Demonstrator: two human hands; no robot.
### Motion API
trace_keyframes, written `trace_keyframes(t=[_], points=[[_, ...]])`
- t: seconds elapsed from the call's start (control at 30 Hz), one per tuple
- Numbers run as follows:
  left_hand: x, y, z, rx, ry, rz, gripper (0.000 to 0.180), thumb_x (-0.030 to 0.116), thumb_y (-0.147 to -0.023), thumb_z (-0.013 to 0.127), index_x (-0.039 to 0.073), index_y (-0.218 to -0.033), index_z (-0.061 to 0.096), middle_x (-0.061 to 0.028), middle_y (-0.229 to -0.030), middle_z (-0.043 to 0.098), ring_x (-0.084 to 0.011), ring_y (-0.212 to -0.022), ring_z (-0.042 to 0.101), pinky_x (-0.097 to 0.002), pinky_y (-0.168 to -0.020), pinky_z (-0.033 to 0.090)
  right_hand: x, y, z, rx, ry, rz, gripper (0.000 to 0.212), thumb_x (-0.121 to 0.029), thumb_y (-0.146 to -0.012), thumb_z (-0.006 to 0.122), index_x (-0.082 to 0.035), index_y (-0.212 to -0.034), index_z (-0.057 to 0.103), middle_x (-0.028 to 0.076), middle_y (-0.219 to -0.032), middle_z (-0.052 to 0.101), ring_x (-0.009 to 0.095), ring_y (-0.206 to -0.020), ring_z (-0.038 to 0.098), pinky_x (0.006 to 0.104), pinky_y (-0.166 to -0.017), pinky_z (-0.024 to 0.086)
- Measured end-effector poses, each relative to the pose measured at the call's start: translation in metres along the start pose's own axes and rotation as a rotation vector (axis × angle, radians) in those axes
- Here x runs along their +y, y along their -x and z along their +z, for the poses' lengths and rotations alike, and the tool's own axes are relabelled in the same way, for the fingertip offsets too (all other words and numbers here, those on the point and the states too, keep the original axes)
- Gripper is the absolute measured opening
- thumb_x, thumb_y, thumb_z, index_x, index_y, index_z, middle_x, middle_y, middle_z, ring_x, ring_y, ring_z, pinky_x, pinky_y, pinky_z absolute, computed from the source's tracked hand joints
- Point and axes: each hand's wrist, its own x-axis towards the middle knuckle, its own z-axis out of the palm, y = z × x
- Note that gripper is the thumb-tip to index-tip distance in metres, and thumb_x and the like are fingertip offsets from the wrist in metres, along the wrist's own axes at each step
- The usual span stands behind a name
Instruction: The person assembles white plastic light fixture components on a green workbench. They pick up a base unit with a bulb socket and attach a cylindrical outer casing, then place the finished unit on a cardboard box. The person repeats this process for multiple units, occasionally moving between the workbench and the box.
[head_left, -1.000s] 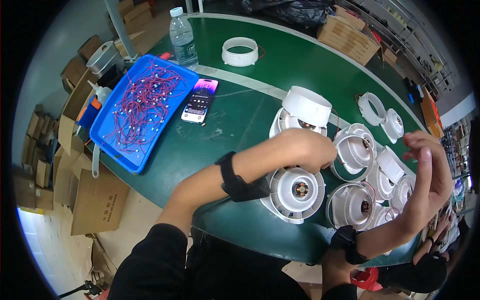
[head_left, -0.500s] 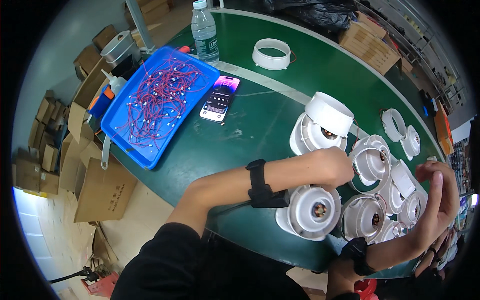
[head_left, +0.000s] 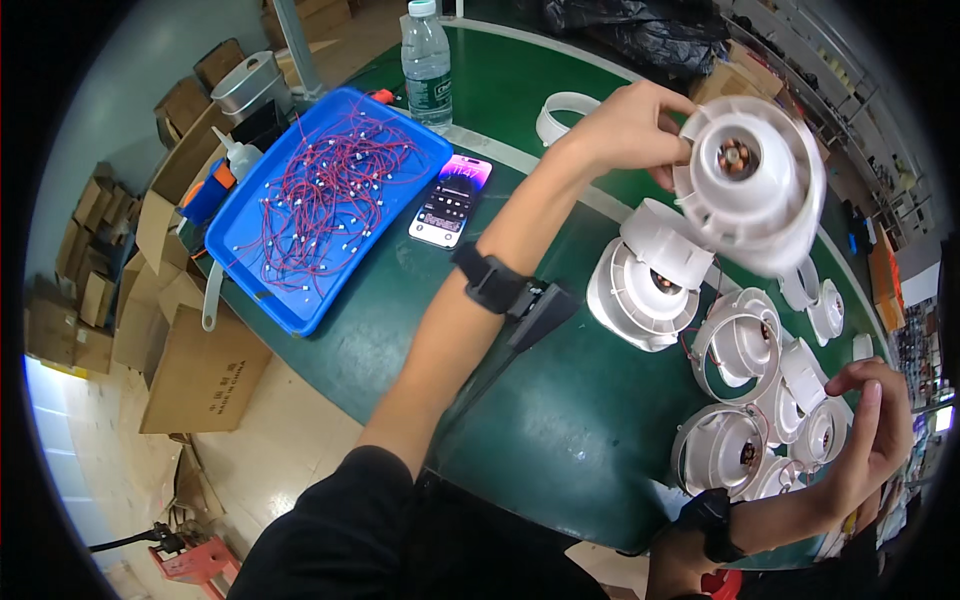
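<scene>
My left hand (head_left: 640, 130) is raised over the far part of the table, fingers closed on the edge of a white fan housing (head_left: 705, 205). Copper windings show in the middle of this housing, which is tilted with its open centre facing me. Over at the right, my right hand (head_left: 878, 425) is held up with bent fingers apart and nothing seen in them. Near it stand several similar white housings (head_left: 720, 450), some with loose white rings on or against them. Another housing (head_left: 635, 300) with a white ring (head_left: 665, 240) leaning on it stands below the lifted one.
A blue tray (head_left: 228, 240) of red wires with white connectors lies at the left of the green table (head_left: 560, 440). Beside it are a phone (head_left: 452, 200) and a water bottle (head_left: 428, 75). A lone white ring (head_left: 550, 125) lies farther back. Cardboard boxes (head_left: 205, 375) stand left of the table.
My left hand has taken the front white housing off the table and carried it up and away to the far right. My right hand has barely moved.
</scene>
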Motion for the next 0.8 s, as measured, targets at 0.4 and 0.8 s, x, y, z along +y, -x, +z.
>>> trace_keyframes(t=[0.4, 0.8], points=[[-0.138, -0.084, 0.036, 0.095, 0.327, -0.367, 0.061, -0.002, -0.077, 0.067, -0.013, -0.132, 0.044, -0.0213, -0.101, 0.063, -0.0215, -0.066, 0.071, -0.0253, -0.056, 0.058, 0.008, -0.011, 0.013, -0.125, 0.005, 0.021, 0.017, -0.007, -0.09, 0.051, 0.008, -0.09, 0.06, 0.017, -0.074, 0.06, 0.022, -0.068, 0.056, 0.0309, -0.067, 0.041], [-0.182, -0.091, 0.057, 0.432, 0.252, -0.244, 0.052, -0.004, -0.076, 0.062, -0.003, -0.126, 0.051, -0.021, -0.109, 0.062, -0.0222, -0.067, 0.068, -0.0325, -0.053, 0.056, -0.004, -0.019, 0.038, -0.095, -0.052, 0.062, 0.016, -0.005, -0.08, 0.058, 0.009, -0.085, 0.063, 0.017, -0.071, 0.062, 0.023, -0.065, 0.059, 0.0297, -0.066, 0.044]])
